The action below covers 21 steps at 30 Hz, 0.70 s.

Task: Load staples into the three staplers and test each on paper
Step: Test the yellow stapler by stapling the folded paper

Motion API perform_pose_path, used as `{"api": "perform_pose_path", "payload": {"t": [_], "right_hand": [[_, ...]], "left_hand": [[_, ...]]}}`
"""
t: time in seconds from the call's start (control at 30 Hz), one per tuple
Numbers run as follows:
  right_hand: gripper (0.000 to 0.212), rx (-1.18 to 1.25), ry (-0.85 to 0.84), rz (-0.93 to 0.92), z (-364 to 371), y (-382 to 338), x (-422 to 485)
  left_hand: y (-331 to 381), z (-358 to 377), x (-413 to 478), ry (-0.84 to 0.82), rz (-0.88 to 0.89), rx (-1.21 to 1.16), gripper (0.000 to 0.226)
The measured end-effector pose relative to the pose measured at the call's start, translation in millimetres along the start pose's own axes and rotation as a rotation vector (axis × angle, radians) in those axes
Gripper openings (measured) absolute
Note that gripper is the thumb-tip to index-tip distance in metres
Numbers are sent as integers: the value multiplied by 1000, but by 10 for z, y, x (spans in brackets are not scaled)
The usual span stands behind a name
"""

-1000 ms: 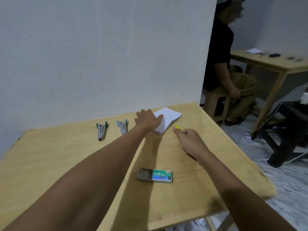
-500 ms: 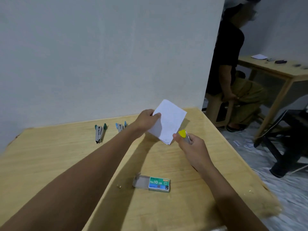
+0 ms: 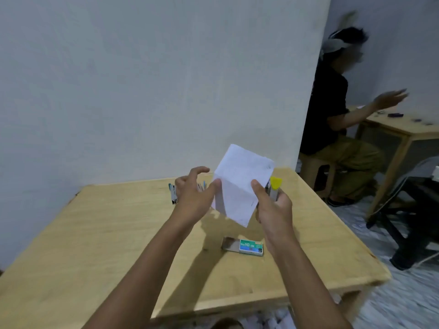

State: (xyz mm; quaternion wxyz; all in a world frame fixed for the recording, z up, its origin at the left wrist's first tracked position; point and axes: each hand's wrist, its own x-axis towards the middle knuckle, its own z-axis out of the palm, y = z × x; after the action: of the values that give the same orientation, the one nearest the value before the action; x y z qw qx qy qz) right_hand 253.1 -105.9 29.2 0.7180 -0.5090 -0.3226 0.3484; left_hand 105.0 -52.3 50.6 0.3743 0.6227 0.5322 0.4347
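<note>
My right hand (image 3: 273, 207) is shut on a stapler with a yellow end (image 3: 275, 186), held upright above the table. Its thumb pins a folded white paper (image 3: 237, 186) against the stapler. My left hand (image 3: 194, 198) hovers just left of the paper with fingers spread; only its thumb tip touches the paper's left edge. A green-ended stapler (image 3: 173, 194) lies on the wooden table (image 3: 95, 233) near the wall. A blue-ended stapler (image 3: 202, 186) lies beside it, mostly hidden behind my left hand. The green staple box (image 3: 250, 246) lies below my hands with its tray slid out.
A white wall stands right behind the table. At the right, another person (image 3: 332, 129) sits on a stool with an arm raised over a second wooden table (image 3: 403, 131). A black chair (image 3: 415, 210) stands on the floor by my table's right edge.
The paper was lifted off the table and brought up toward me. My right thumb has clamped onto it beside the yellow stapler, and my left hand's fingers have opened off it.
</note>
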Motion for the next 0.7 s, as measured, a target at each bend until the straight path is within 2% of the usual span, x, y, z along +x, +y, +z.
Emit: {"api": "perform_pose_path", "payload": {"t": [0.07, 0.1, 0.27, 0.33, 0.47, 0.6, 0.7], "right_hand": [[17, 13, -3, -33, 140, -64, -201], [16, 14, -5, -46, 195, -85, -289], [11, 12, -122, -11, 468, -115, -736], [9, 9, -177, 53, 534, -87, -871], [7, -19, -243, 75, 618, -38, -1077], [11, -85, -199, -36, 578, 14, -1131], [11, -33, -157, -55, 514, -3, -1112]], "left_hand": [[-6, -132, -158, 122, -85, -7, 40], [-11, -182, -227, 128, -128, -78, 44], [35, -493, -634, -157, -223, -719, 50], [44, -563, -731, -197, -190, -867, 45], [-39, -638, -822, -130, -99, -858, 36], [-161, -682, -842, -42, -105, -932, 30], [-216, -697, -875, -16, -118, -960, 29]]}}
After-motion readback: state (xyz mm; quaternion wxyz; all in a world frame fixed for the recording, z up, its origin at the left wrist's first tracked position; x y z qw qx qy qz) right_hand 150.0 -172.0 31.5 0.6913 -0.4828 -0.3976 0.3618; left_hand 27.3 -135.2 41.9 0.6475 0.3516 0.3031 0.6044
